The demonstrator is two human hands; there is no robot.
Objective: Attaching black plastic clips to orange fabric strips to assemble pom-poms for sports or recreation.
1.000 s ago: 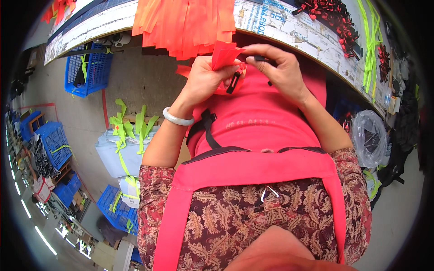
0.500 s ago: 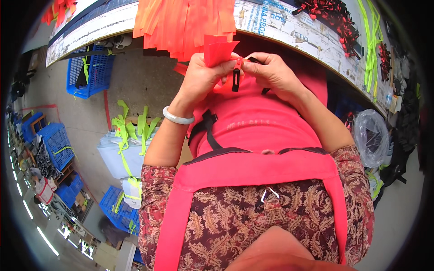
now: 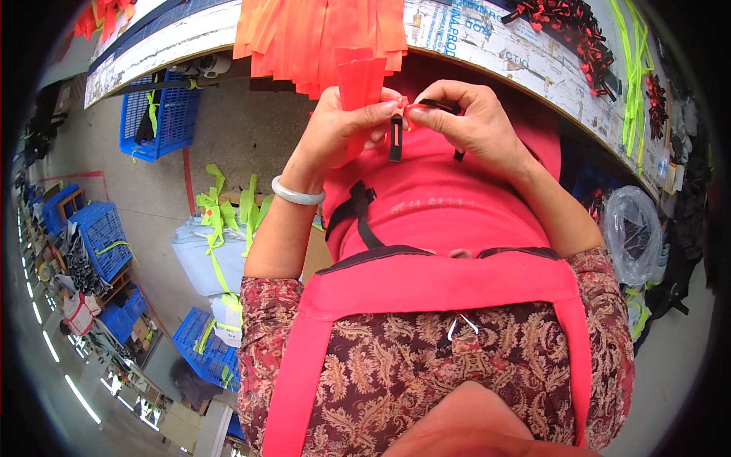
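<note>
Fingers [image 3: 371,114] of the left hand [image 3: 339,126] pinch a folded orange-red strap [image 3: 358,80], which stands upright toward twelve o'clock. At three o'clock from them, touching, the right hand [image 3: 472,122] closes on a black plastic buckle [image 3: 395,139]. Both hover just below the tabletop [image 3: 518,61] edge, where orange straps [image 3: 304,38] hang.

Workbench [image 3: 487,46]: orange strips [image 3: 304,30], red-black clips [image 3: 563,23], green straps [image 3: 632,68] on top.
</note>
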